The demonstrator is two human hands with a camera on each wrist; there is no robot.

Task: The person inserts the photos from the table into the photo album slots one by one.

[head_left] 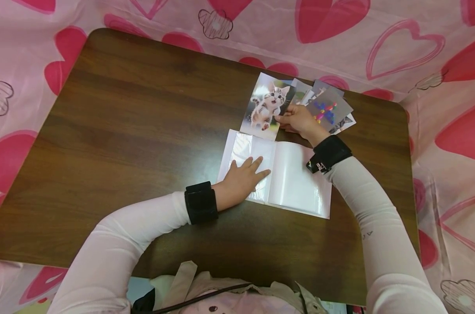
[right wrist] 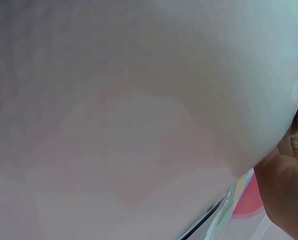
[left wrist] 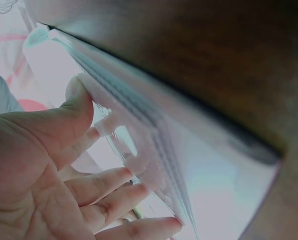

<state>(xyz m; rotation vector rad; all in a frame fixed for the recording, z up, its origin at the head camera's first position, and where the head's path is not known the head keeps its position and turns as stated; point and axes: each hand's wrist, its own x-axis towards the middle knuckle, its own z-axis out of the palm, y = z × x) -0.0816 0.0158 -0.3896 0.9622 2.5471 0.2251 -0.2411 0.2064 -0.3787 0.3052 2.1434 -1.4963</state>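
Note:
An open photo album (head_left: 298, 179) with clear-sleeved white pages lies on the table. My left hand (head_left: 239, 182) rests on its left page, fingers spread. In the left wrist view, the fingers (left wrist: 121, 195) touch the glossy sleeve (left wrist: 138, 150) beside the stacked page edges. Beyond the album, my right hand (head_left: 300, 122) pinches the right edge of a kitten photo (head_left: 266, 104) between thumb and fingers. The kitten photo stands just above the album's top edge. In the right wrist view, a pale page fills most of the picture, and only part of the right hand (right wrist: 284, 190) shows.
Several loose photos lie fanned behind and right of the right hand, among them a grey one with a colourful figure (head_left: 333, 111). The brown wooden table (head_left: 135, 109) extends to the left. A pink heart-patterned cloth (head_left: 449, 144) surrounds the table.

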